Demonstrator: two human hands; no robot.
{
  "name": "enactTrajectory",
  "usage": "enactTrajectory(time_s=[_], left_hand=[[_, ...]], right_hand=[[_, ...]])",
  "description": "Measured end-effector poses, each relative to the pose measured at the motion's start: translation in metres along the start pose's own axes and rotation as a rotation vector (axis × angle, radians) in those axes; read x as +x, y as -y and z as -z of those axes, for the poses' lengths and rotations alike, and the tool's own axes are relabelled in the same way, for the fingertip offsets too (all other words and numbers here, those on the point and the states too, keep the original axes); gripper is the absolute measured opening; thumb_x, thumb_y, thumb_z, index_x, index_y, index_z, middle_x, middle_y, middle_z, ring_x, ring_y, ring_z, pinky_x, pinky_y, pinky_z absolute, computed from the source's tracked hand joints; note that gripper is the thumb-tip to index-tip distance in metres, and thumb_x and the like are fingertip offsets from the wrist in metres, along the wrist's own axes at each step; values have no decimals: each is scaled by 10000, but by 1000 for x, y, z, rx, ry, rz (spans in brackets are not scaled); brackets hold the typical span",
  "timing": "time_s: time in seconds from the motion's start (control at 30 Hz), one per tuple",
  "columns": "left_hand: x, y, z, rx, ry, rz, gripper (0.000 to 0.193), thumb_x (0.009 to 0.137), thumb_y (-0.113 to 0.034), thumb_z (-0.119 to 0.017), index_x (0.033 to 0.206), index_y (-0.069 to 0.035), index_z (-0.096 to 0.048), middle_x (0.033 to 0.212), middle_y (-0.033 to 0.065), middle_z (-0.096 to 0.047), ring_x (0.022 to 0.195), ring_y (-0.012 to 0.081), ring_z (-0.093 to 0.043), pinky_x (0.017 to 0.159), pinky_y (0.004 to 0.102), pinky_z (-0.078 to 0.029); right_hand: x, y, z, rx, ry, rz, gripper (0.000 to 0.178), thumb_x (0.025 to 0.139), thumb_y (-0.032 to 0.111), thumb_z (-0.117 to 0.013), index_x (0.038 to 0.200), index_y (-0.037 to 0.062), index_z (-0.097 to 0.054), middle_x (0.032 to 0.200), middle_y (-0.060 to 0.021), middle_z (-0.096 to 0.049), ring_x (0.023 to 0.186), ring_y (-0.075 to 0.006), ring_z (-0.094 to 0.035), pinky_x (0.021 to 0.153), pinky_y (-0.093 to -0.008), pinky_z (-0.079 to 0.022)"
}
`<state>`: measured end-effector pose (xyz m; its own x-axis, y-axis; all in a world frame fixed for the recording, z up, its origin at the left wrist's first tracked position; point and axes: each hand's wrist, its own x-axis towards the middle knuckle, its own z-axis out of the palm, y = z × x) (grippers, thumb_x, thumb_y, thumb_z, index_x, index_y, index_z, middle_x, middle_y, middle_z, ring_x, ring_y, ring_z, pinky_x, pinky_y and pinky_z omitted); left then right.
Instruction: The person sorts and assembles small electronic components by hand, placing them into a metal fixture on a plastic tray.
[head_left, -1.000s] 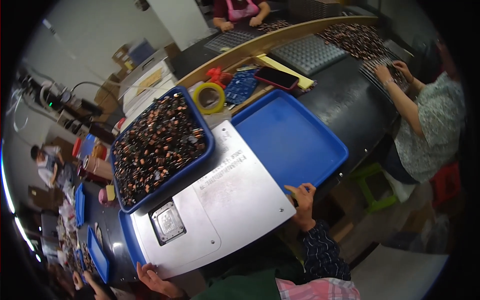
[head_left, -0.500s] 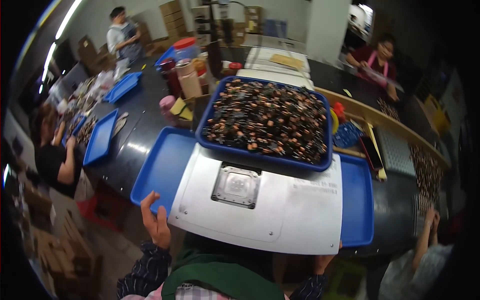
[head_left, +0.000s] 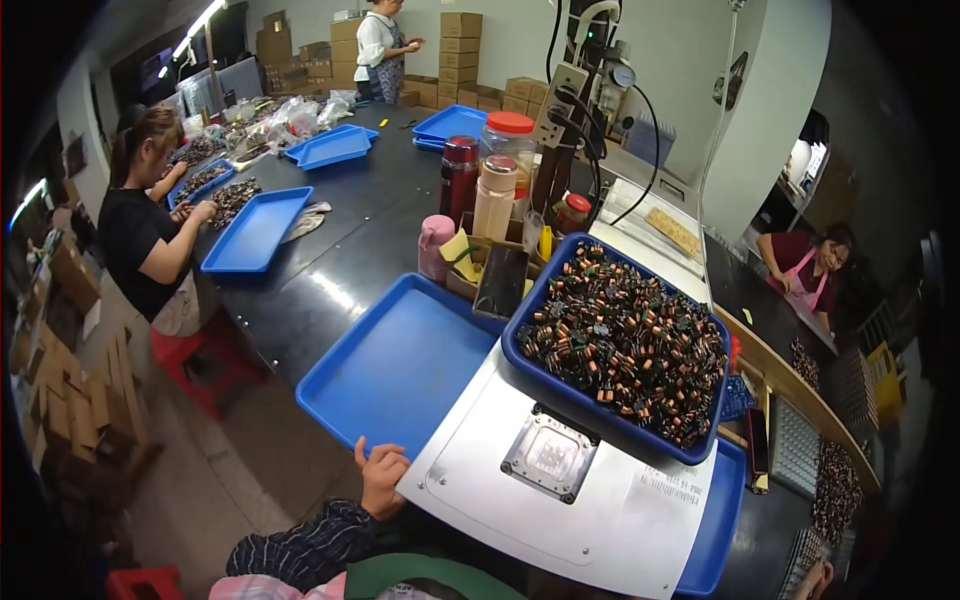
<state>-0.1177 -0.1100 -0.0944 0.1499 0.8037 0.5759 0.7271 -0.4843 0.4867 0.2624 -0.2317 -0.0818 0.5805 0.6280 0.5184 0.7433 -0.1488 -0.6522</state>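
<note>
My left hand (head_left: 382,477) grips the near edge of an empty blue tray (head_left: 400,365), right beside the left corner of a grey metal plate (head_left: 600,510). The plate has a square metal fixture (head_left: 553,453) set in its middle. On the plate's far side rests a deep blue bin (head_left: 520,340) heaped with small copper-wound coil parts (head_left: 625,340). A second blue tray (head_left: 712,530) sticks out under the plate on the right. Only a sliver of my right hand (head_left: 818,577) shows at the bottom right, near that tray's corner.
Bottles, a red-lidded jar (head_left: 508,140) and a power strip stand behind the bin. A seated person (head_left: 150,235) sorts parts at the left, another person (head_left: 808,268) sits at the right, and a third stands at the back. More blue trays (head_left: 258,228) lie along the black table.
The view has swung to the left, bringing the long table and the workers on that side into sight. My left hand stays on the near edge of the blue tray.
</note>
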Motion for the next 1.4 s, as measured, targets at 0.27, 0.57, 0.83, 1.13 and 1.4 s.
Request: enactTrajectory(time_s=[0.27,0.57,0.83,1.13,1.4], left_hand=[[12,4,6,-15,31,5,106,651,-200,-578,621,-105,-545,711,-20,-545,876,174,-523,960,491,-107],[8,2,32,-243,104,130,65,696,-76,-578,758,-67,-594,791,52,-568,876,221,-524,959,457,-197],[-58,-5,72,-370,220,221,113,711,-24,-567,820,-31,-593,808,122,-549,794,290,-531,726,376,-417],[-109,62,6,-137,563,535,206,784,-198,-517,835,-9,-582,813,176,-540,788,335,-527,664,397,-415],[-112,94,-56,-287,252,706,238,782,-159,-484,951,-3,-545,955,226,-549,896,382,-524,770,404,-421]], right_hand=[[-9,-1,12,-23,-43,-58,315,842,178,-467,1086,-22,-458,977,-141,-508,836,-193,-502,757,-279,-393],[-25,-5,64,-45,-95,-129,300,862,154,-429,1097,-28,-473,925,-120,-545,772,-151,-528,718,-239,-411],[21,107,102,-113,-308,-89,319,841,258,-483,1023,-3,-516,927,-147,-564,864,-237,-529,770,-336,-402],[-20,157,35,-285,12,524,512,827,415,-473,1093,-23,-482,1076,-190,-504,1026,-399,-435,858,-466,-340],[-31,170,10,-390,92,639,463,882,371,-312,1064,4,-529,1078,-187,-521,1023,-385,-447,840,-463,-356]])
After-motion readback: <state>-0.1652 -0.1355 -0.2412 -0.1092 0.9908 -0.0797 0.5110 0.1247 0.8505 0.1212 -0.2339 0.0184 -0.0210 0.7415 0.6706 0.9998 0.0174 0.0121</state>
